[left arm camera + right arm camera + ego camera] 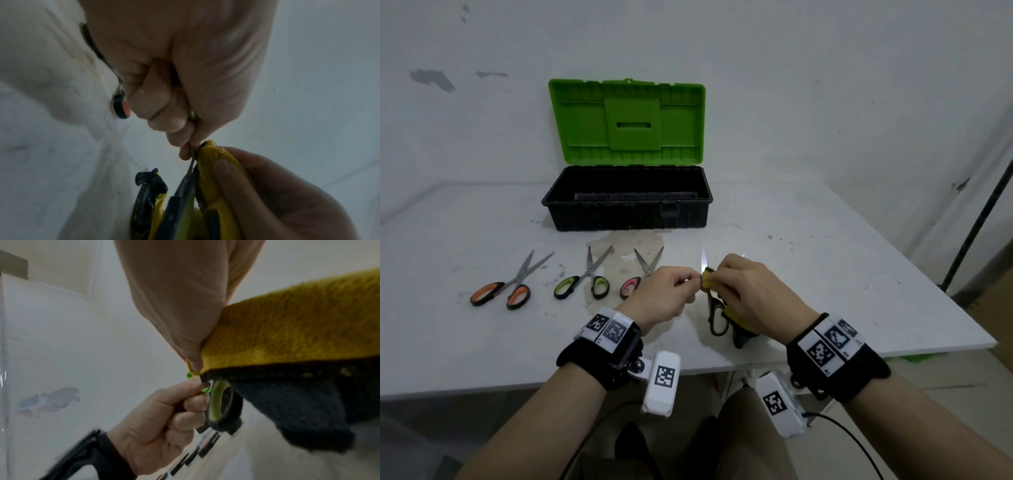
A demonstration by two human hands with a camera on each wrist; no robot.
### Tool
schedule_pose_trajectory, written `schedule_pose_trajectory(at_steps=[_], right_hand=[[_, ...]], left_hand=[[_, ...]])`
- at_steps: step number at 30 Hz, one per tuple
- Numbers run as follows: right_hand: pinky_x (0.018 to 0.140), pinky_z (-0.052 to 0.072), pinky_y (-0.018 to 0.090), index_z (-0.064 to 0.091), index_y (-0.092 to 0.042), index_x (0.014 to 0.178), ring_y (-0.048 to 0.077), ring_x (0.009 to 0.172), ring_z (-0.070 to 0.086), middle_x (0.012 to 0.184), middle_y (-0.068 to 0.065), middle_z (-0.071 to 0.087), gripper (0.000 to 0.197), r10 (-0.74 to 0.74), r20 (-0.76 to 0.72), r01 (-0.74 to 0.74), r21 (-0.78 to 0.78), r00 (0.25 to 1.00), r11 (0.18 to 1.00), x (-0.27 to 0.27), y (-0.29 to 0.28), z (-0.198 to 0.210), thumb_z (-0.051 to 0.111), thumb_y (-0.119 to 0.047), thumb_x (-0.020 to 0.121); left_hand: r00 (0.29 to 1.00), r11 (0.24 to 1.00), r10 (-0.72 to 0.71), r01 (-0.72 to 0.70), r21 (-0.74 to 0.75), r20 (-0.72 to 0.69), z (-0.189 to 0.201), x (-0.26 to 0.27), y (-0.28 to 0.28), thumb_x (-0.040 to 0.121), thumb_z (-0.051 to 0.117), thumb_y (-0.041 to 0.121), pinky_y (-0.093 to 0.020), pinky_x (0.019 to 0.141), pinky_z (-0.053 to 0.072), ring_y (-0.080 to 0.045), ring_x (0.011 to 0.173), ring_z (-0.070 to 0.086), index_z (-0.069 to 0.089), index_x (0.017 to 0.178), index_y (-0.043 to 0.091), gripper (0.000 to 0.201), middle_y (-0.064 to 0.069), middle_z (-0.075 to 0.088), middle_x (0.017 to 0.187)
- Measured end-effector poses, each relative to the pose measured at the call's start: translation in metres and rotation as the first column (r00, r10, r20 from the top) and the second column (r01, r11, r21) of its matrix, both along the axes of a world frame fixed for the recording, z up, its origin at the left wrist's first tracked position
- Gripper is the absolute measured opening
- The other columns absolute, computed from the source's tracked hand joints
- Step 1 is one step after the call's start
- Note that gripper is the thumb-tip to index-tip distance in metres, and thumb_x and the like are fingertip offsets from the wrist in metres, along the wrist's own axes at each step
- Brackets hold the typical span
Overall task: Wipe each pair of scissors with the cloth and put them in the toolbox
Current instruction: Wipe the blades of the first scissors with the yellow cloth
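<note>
I hold a pair of scissors with yellow-green and black handles (717, 318) above the table's front, its blade pointing away from me. My left hand (693, 279) pinches it at the blade between thumb and fingers (186, 142). My right hand (722, 274) grips a yellow and black cloth (707, 279) folded against the scissors. The cloth (287, 329) hangs over the handle ring (220, 402). Three more pairs lie in a row on the table: orange-handled (500, 291), green-handled (582, 284) and pink-handled (631, 284). Behind them stands the open toolbox (626, 219), black with a green lid (626, 120).
The white table (825, 291) carries a brownish stain (619, 253) in front of the toolbox. Its front edge runs just below my wrists and its right edge slants away. A dark pole (976, 219) leans at the far right. A white wall stands behind.
</note>
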State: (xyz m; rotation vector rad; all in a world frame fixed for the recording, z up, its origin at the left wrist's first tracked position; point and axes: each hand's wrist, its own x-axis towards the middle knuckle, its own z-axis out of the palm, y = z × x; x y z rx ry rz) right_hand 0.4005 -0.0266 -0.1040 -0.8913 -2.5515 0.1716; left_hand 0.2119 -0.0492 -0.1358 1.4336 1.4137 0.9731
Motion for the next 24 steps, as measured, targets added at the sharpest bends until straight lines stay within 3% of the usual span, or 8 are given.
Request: schedule_pose_trajectory(at_steps=[8,11,14,19,21,24], right_hand=[[0.069,0.052,0.041,0.072,-0.018,0.101,0.023,0.076,0.061,0.093,0.002,0.061,0.026,0.027,0.015,-0.026,-0.059,1.0,0.998,0.002,-0.004,-0.011,0.049,-0.029,0.097],[0.069,0.053,0.037,0.073,-0.015,0.1,0.021,0.076,0.062,0.093,0.003,0.061,0.016,-0.014,-0.081,0.01,-0.047,0.997,0.999,0.0,-0.003,-0.005,0.059,-0.02,0.095],[0.065,0.053,0.042,0.072,-0.014,0.102,0.024,0.074,0.062,0.093,0.003,0.06,0.016,-0.026,-0.058,0.025,-0.01,0.998,1.0,-0.006,-0.004,-0.009,0.059,-0.02,0.095],[0.055,0.051,0.037,0.072,-0.013,0.097,0.026,0.066,0.06,0.086,0.005,0.057,0.012,-0.034,0.019,0.033,0.054,0.999,0.998,-0.01,-0.005,-0.018,0.06,-0.013,0.092],[0.06,0.052,0.042,0.071,-0.013,0.1,0.028,0.068,0.059,0.091,0.005,0.056,0.016,-0.114,0.005,0.114,0.042,0.993,0.993,-0.008,0.0,-0.014,0.056,-0.018,0.096],[0.062,0.052,0.038,0.071,-0.012,0.099,0.024,0.07,0.059,0.093,0.005,0.057,0.016,-0.134,-0.067,0.137,0.053,0.989,0.989,-0.006,0.001,-0.011,0.056,-0.017,0.096]], left_hand=[[0.997,0.998,0.026,-0.023,-0.052,0.072,0.0,0.0,-0.003,0.102,0.052,0.021,-0.02,0.039,0.024,-0.008,0.042,0.031,0.068,0.088,0.013,0.023,0.008,0.047,0.055],[0.981,0.989,0.006,0.022,-0.144,0.194,-0.001,0.005,-0.004,0.103,0.042,0.019,-0.019,0.039,0.017,-0.01,0.044,0.028,0.064,0.08,0.017,0.032,0.003,0.046,0.061],[0.946,0.983,0.004,0.056,-0.176,0.324,0.001,0.007,-0.004,0.098,0.033,0.011,-0.016,0.041,0.013,-0.01,0.045,0.026,0.061,0.085,0.015,0.032,-0.001,0.046,0.065],[0.947,0.987,-0.012,0.063,-0.148,0.32,0.001,0.008,-0.005,0.098,0.03,0.008,-0.018,0.044,0.01,-0.011,0.045,0.026,0.062,0.09,0.013,0.033,-0.001,0.046,0.064],[0.941,0.983,0.011,0.051,-0.174,0.339,-0.001,0.007,-0.003,0.099,0.031,0.011,-0.015,0.042,0.011,-0.011,0.045,0.024,0.06,0.095,0.013,0.029,-0.002,0.045,0.065],[0.932,0.981,0.034,0.037,-0.188,0.36,-0.001,0.006,-0.002,0.099,0.031,0.011,-0.015,0.042,0.01,-0.01,0.045,0.023,0.055,0.091,0.013,0.026,-0.004,0.043,0.066]])
